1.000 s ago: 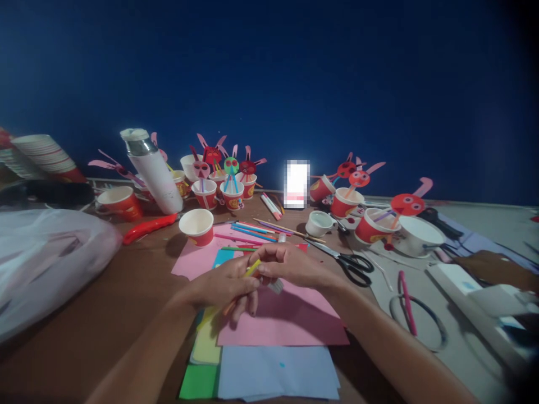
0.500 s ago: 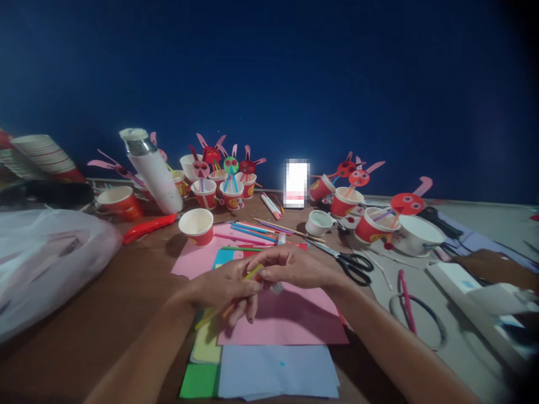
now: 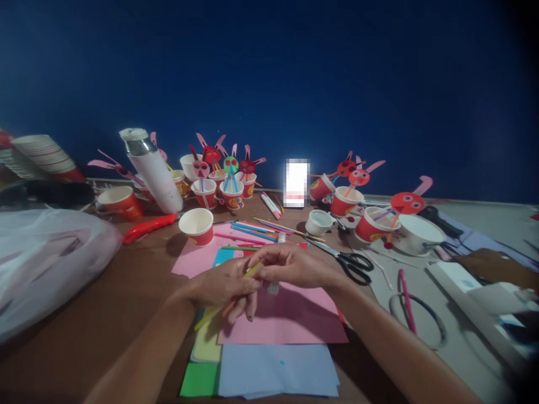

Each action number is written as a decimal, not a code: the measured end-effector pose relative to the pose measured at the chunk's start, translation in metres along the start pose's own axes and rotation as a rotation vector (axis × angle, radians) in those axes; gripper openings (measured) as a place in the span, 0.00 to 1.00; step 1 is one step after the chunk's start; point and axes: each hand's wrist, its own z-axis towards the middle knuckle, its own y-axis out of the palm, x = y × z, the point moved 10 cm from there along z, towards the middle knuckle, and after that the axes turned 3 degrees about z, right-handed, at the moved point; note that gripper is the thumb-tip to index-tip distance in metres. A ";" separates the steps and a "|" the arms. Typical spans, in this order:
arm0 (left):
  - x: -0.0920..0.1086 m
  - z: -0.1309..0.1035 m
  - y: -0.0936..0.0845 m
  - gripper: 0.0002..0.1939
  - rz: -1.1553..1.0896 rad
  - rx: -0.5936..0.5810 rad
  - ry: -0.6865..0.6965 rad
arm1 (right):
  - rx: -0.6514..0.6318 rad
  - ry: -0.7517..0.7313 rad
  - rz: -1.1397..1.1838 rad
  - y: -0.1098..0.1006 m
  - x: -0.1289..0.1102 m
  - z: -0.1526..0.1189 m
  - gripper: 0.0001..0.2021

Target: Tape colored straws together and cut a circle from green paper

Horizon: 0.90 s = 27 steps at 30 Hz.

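Observation:
My left hand (image 3: 227, 286) grips a yellow stick (image 3: 205, 320) and an orange stick (image 3: 228, 307), both slanting up to the right. My right hand (image 3: 290, 266) meets it from the other side, thumb and fingers closed at the sticks' upper ends. Beneath the right fingers shows a small whitish, see-through piece (image 3: 273, 288), too blurred to name. Both hands are above a pink paper sheet (image 3: 295, 325), which overlaps blue paper (image 3: 278, 373), green paper (image 3: 200, 379) and yellow paper (image 3: 207, 345).
Black-handled scissors (image 3: 356, 268) lie right of my hands. Several coloured sticks (image 3: 252, 231) and a paper cup (image 3: 196, 224) are ahead. Rabbit-headed cups (image 3: 231, 191) line the back, near a white bottle (image 3: 154, 174) and a red-handled knife (image 3: 149, 227). A plastic bag (image 3: 54, 264) is at left.
My hands stay nearly in place, with only a slight shift of the fingers. The whitish piece under the right fingers has moved a little left and shows differently. The surroundings look the same.

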 end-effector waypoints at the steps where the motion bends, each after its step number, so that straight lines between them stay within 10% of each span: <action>1: 0.001 -0.001 -0.001 0.15 0.017 0.007 0.000 | 0.005 0.018 0.000 -0.001 0.002 0.000 0.13; 27: 0.011 -0.014 -0.031 0.18 0.052 0.272 -0.005 | 0.167 -0.017 -0.268 -0.010 -0.003 0.001 0.25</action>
